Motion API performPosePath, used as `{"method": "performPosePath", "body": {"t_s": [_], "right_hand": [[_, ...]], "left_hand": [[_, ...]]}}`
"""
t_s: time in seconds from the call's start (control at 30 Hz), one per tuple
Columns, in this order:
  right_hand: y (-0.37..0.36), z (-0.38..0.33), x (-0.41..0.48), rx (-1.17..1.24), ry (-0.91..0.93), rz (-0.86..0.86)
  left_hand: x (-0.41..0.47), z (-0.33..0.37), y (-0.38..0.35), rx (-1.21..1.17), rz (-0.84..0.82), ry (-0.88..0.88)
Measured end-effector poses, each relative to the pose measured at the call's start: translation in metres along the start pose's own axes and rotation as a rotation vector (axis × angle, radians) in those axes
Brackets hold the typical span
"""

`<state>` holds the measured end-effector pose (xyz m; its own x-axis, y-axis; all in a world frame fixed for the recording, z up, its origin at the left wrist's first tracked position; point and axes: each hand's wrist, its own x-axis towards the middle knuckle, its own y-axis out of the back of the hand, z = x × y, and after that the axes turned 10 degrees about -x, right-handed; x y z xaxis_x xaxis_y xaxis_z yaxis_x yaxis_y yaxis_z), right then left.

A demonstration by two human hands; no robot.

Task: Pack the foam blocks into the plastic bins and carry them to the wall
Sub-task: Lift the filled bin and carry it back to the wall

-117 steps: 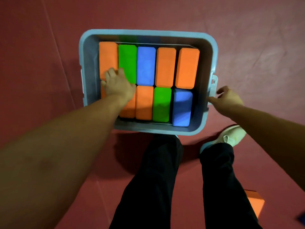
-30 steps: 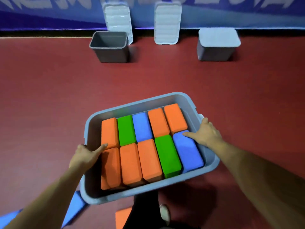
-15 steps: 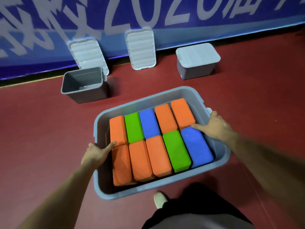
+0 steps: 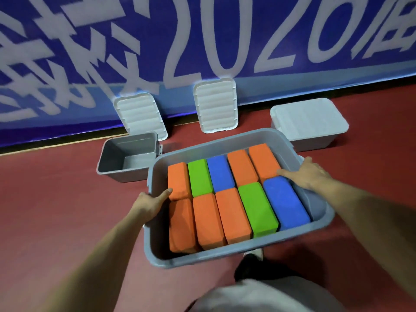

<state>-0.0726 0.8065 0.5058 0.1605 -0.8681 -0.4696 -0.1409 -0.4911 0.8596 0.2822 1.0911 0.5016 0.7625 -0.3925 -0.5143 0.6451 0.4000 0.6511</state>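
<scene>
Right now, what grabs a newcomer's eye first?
The grey bin at centre, packed with ten orange, green and blue foam blocks, held at its side rims by the left hand and right hand. Behind it, a blue banner with big white lettering spans the wall.

The packed grey bin (image 4: 236, 253) is now being carried above the red floor (image 4: 56, 210), lifted from where it was resting at the person's feet. The left hand (image 4: 149, 204), earlier pressing on the foam blocks (image 4: 231, 194), is gripping the left rim, and the right hand (image 4: 308, 174) is clasping the right rim. The blue wall (image 4: 202, 41), the empty bin (image 4: 128, 158), the leaning lids (image 4: 215, 105) and the lidded bin (image 4: 308, 124) are drawing much nearer.
</scene>
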Motion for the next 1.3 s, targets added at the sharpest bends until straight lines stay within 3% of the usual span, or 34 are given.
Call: {"method": "performPosePath", "body": {"t_s": [0.3,0.7,0.8,1.0,1.13,1.3], "right_hand": [[0.06,-0.118,0.202,-0.046,0.054,-0.058],[0.021,-0.236,0.435,0.265,-0.252,-0.188],[-0.011,-0.238,0.495,0.311,-0.339,-0.261],[-0.15,-0.193,0.675,0.397,-0.428,-0.326],[-0.219,-0.202,0.754,0.422,-0.416,-0.383],[-0.275,-0.211,0.804,0.403,-0.352,-0.427]], "left_hand": [[0.162,0.126,0.008,-0.065,0.063,0.059],[0.491,0.224,-0.07,0.013,-0.097,0.201],[0.551,0.236,-0.111,0.045,-0.142,0.241],[0.699,0.219,-0.224,-0.006,-0.11,0.366],[0.783,0.183,-0.293,-0.032,-0.086,0.472],[0.824,0.151,-0.343,0.001,-0.076,0.52]]}}
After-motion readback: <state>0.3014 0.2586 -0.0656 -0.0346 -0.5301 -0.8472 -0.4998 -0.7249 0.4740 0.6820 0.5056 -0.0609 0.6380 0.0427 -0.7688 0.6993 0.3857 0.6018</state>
